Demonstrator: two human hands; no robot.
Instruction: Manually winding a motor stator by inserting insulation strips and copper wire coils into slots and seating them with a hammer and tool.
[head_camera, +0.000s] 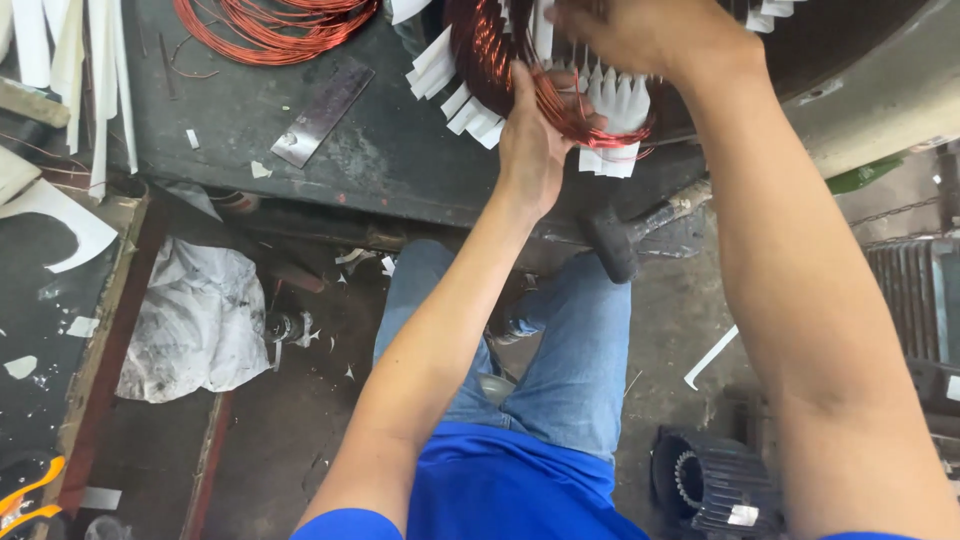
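A bundle of copper winding wire (490, 50) hangs out of a large motor stator (870, 90) at the top of the view. White insulation paper strips (610, 100) stick out around the coils. My left hand (535, 140) grips the lower loop of the copper winding from below, fingers curled round the strands. My right hand (625, 30) reaches over the coil at the top edge and presses on the winding; its fingers are partly cut off by the frame.
A loose coil of copper wire (270, 25) and a flat metal strip (322, 113) lie on the dark workbench (380, 160). A mallet (630, 235) rests at the bench edge. Crumpled cloth (195, 320) lies on the floor; a finned motor housing (715, 485) stands at lower right.
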